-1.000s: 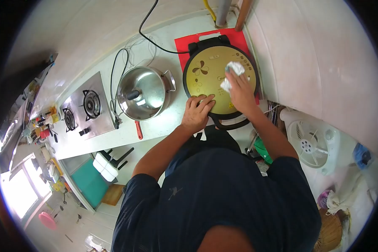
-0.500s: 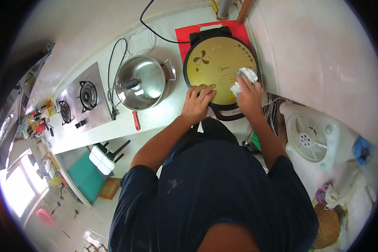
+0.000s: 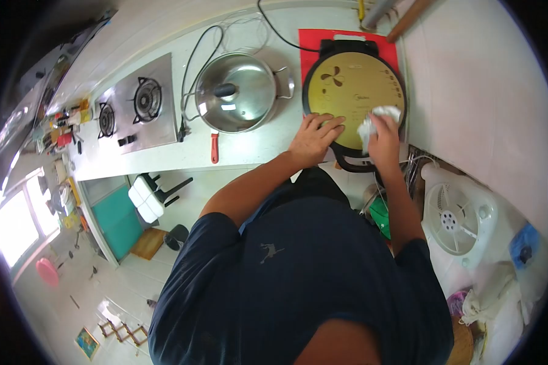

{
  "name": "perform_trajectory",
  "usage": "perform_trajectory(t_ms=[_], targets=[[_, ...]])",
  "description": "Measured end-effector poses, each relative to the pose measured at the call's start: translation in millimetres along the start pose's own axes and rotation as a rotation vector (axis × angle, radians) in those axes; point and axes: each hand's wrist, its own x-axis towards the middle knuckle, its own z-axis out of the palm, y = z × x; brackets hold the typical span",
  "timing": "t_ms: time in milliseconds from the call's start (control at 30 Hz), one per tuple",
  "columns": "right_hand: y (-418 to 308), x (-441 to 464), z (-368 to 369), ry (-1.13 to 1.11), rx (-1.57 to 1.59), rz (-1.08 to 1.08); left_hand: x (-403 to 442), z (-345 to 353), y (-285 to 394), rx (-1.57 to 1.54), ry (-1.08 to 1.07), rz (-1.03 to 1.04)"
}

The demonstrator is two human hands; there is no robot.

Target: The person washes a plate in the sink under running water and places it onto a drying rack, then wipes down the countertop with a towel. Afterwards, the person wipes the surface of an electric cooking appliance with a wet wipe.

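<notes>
A round electric griddle (image 3: 341,91) with a gold lid and black rim sits closed on the counter. My left hand (image 3: 315,139) lies on the lid's front left edge, fingers spread and holding nothing. In my right hand (image 3: 383,141) is a crumpled white cloth (image 3: 388,111), pressed on the right part of the lid; it could be a paper towel. My fingers hide part of it. Below the lid, the griddle's black front handle (image 3: 350,165) juts over the counter's edge.
Under the griddle lies a red sheet (image 3: 309,40). To its left stand a steel pot (image 3: 249,118) with a glass lid, a red-handled utensil (image 3: 215,149) and a gas stove (image 3: 164,118). A black cord (image 3: 283,38) runs behind. A white fan (image 3: 453,210) stands at the right.
The whole view has shifted, so the counter things appear farther right. My right hand and the cloth have moved slightly toward the front of the lid. My left hand stays on its edge.
</notes>
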Motion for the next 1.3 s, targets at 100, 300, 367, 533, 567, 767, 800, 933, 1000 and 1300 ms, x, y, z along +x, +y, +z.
perform_trajectory(t_ms=[100,300,367,533,567,767,800,933,1000,1300], targets=[[1.1,-19.2,-0.4,-0.012,0.009,-0.076,-0.7,-3.2,0.2,0.002,0.016,0.011],[54.1,70.1,-6.1,0.128,-0.082,0.035,-5.7,-12.2,0.8,-0.038,-0.05,-0.011],[38.3,72.8,9.7,0.13,-0.1,0.047,-8.5,-11.9,5.2,-0.089,-0.054,0.004],[-36.9,-4.6,33.2,-0.027,-0.02,-0.197,-25.8,-3.0,4.9,-0.134,0.042,-0.067],[-41.7,-20.2,30.4,-0.06,-0.003,-0.283,-31.5,-2.0,4.0,-0.107,0.089,-0.085],[26.5,-26.4,-7.2,0.147,-0.169,-0.023,-51.0,-12.5,-0.9,-0.03,0.076,-0.121],[20.9,-17.0,-9.5,0.098,-0.073,0.091,-51.4,-12.8,-1.8,-0.036,0.08,-0.126],[-43.9,-8.4,26.1,0.033,-0.071,-0.023,-52.0,-17.2,-1.0,-0.085,0.142,-0.188],[-66.5,-17.7,49.1,-0.016,-0.005,-0.154,-55.7,-21.3,0.0,-0.114,0.14,-0.216],[-88.4,101.5,88.0,0.031,-0.156,-0.275,-91.0,-7.5,1.7,-0.184,0.012,-0.343]])
